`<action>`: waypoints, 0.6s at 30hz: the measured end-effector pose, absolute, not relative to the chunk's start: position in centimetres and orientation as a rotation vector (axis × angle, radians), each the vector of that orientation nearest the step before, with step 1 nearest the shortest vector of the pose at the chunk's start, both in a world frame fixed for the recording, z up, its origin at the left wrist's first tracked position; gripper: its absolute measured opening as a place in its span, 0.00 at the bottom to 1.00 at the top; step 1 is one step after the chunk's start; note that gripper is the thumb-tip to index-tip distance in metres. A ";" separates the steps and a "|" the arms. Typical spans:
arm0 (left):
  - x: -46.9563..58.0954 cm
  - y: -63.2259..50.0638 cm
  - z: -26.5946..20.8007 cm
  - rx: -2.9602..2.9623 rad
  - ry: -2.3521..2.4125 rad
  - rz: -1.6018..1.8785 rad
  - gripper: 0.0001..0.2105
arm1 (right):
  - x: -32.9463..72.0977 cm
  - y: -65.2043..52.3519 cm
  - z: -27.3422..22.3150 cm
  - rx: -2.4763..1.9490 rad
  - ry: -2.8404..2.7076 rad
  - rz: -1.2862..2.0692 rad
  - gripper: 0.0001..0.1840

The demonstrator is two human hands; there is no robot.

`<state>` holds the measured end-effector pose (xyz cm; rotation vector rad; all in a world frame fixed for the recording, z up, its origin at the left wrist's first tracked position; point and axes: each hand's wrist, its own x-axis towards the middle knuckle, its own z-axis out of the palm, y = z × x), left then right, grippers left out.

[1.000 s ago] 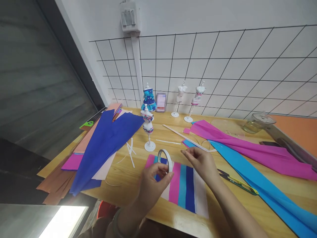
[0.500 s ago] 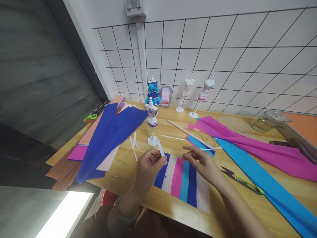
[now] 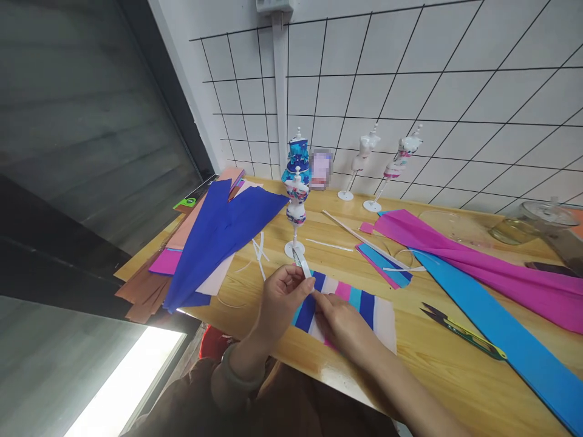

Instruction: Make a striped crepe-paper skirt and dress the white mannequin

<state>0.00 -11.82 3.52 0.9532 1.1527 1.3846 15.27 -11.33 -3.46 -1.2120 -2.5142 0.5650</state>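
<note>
My left hand point(image 3: 285, 297) pinches a narrow white strip point(image 3: 302, 262) between thumb and fingers. The strip bends upward, and dark marks show near its far tip. My right hand point(image 3: 339, 315) meets my left thumb at the strip's near end, its fingers drawn together; what lies between those fingertips is mostly hidden. Beneath both hands lies a sheet of striped crepe paper point(image 3: 385, 321) in blue, pale pink, magenta and turquoise. Just beyond my left hand stands a small white dress-form mannequin point(image 3: 296, 209) with patterned bands at bust and hips.
Behind it is a mannequin in a blue dress point(image 3: 298, 155); two more mannequins point(image 3: 364, 152) stand near the wall. Blue paper point(image 3: 228, 221) lies left. Right are magenta paper point(image 3: 478, 267), a light-blue strip point(image 3: 496, 334), thread snips point(image 3: 464, 334), paper scraps point(image 3: 387, 267) and a glass pot point(image 3: 519, 224).
My right hand has moved left and down to meet my left hand at the strip. The strip now curves more. The whole view has shifted, with the table things appearing farther right.
</note>
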 end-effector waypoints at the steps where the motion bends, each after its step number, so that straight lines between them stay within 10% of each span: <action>1: -0.1 -11.8 3.5 0.958 1.159 1.385 0.08 | 15.2 -11.3 -3.6 -1.214 -2.510 0.572 0.23; 18: -2.4 -12.8 5.3 1.004 1.181 1.577 0.08 | 12.8 -13.7 -0.7 -0.851 -1.564 1.833 0.32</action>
